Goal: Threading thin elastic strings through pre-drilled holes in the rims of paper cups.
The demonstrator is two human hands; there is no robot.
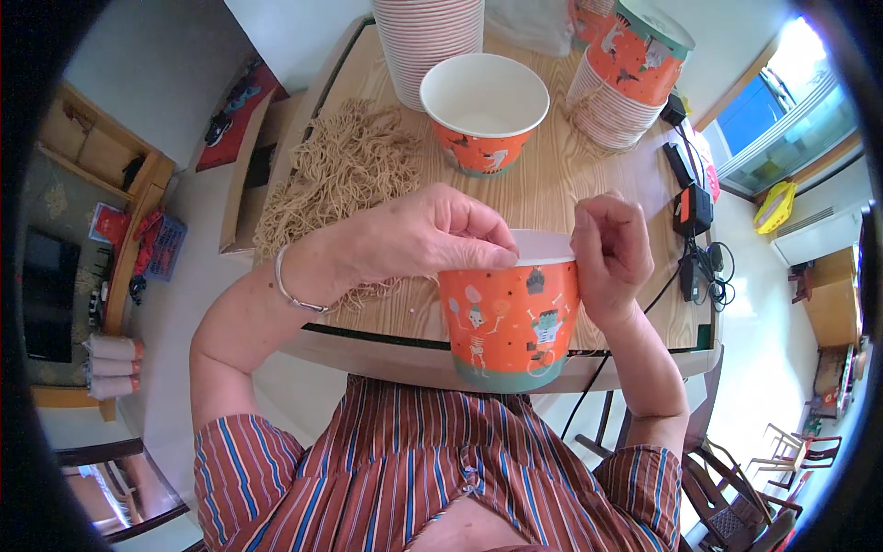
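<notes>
An orange paper bucket (510, 313) with a green base, white rim and cartoon skeleton prints is upright at the table's front edge. My left hand (460, 230) reaches across it from the left, thumb and fingers closed on the rim. My right hand (614, 253) is curled closed against the rim's right side; what its fingertips pinch is hidden. Beyond my hands stands another orange bucket (485, 152), open end up with a white inside. A loose heap of beige strings (345, 166) lies to the left, partly under my left forearm.
A tall stack of nested paper buckets (428, 46) stands at the back. Another stack (612, 101), topped by an upside-down orange bucket (639, 55), is at the back right. Black power adapters and cables (694, 216) run along the right edge. An open cardboard box (253, 198) adjoins the table's left.
</notes>
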